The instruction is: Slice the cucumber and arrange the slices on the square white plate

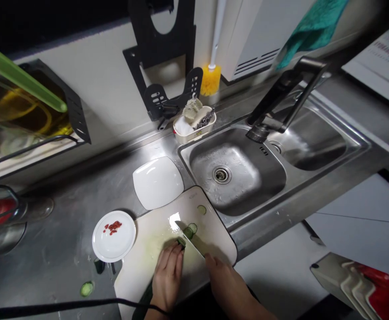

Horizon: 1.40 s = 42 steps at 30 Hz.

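My left hand (pixel 168 269) is closed round a green cucumber (pixel 181 242) on the white cutting board (pixel 141 262), with the cut end showing past my fingertips. In my right hand (pixel 226 280) is the handle of a knife (pixel 194 245), its blade angled up and left, just right of the cucumber's end. Cut cucumber slices (pixel 192 228) lie against the far side of the blade. Another slice (pixel 202 209) rests apart near the board's upper right corner.
A white plate with red pieces (pixel 106 244) and a square white plate (pixel 158 183) stand beyond the board. Cucumber ends (pixel 86 289) lie at left. The sink (pixel 237 191) with its black faucet (pixel 270 100) is at right. A black cable (pixel 64 306) crosses the lower left.
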Tool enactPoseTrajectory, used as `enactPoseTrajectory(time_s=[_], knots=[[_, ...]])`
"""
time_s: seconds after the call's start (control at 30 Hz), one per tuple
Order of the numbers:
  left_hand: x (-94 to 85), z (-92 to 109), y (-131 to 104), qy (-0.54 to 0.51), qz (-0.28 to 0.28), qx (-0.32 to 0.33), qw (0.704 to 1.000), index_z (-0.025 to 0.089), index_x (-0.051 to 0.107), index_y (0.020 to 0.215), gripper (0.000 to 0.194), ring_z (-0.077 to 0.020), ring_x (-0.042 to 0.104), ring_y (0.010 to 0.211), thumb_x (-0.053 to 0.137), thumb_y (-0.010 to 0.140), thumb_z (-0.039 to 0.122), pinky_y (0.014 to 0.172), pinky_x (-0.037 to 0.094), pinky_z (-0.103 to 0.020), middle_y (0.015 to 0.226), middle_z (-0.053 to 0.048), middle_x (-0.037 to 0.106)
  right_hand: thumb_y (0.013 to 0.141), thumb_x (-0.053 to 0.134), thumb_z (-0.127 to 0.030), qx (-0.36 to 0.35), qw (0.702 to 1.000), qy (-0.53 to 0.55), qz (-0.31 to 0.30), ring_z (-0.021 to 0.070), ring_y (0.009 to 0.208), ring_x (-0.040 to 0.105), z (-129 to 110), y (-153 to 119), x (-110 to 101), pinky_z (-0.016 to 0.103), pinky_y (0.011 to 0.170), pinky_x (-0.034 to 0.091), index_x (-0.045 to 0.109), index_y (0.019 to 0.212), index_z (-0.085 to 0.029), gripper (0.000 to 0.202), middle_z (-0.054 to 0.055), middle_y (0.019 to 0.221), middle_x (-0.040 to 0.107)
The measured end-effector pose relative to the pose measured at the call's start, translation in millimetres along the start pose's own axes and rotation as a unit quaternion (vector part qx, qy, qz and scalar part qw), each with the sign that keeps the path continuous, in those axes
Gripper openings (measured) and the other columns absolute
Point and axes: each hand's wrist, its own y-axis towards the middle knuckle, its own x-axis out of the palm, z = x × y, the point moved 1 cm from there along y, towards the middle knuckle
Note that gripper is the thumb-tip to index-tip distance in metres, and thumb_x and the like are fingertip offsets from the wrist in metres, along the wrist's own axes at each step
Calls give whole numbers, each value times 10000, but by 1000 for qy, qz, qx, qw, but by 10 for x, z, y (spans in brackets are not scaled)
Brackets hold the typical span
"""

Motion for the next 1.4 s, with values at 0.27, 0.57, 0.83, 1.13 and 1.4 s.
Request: enactPoseTrajectory(time_s=[0.27, 0.57, 0.83, 1.13, 1.4], knots=[[-17, 15, -3, -3, -11, -17, 1000, 183, 600, 1116, 250, -172, 641, 1007, 429, 933, 189, 933, 518, -340, 1047, -56, 689, 784, 302, 56, -3, 998, -37, -47, 222, 828, 683, -76, -222, -129, 269, 629, 455, 553, 1182, -162, 519, 93, 995, 692], [-27, 9, -8, 18, 3, -8, 1000, 191, 623, 1057, 241, -175, 650, 995, 420, 927, 191, 921, 531, -334, 1026, -52, 696, 767, 365, 37, -1, 997, -52, -48, 193, 763, 689, -16, -330, -67, 218, 519, 380, 559, 1146, -218, 497, 65, 964, 694], [-12, 0, -37, 19, -6, -10, 1000, 186, 615, 1055, 231, -176, 643, 1005, 421, 930, 182, 926, 525, -339, 1032, -54, 693, 752, 371, 35, -16, 998, -45, -28, 199, 753, 687, 47, -361, 28, 230, 535, 393, 557, 1152, -218, 509, 75, 946, 692], [-14, 1, -23, 12, -1, -12, 1000, 188, 621, 1048, 238, -173, 645, 990, 416, 929, 178, 904, 530, -330, 1026, -54, 694, 734, 376, 50, -27, 997, -61, -29, 215, 735, 692, 25, -323, 3, 243, 523, 390, 568, 1097, -209, 485, 76, 946, 693], [-18, 15, -22, 8, -1, -19, 1000, 189, 626, 1023, 221, -175, 644, 975, 425, 930, 185, 907, 520, -336, 1012, -51, 694, 714, 382, 60, -27, 995, -76, -54, 208, 760, 690, -70, -277, -118, 233, 539, 387, 566, 1117, -194, 511, 68, 949, 703]])
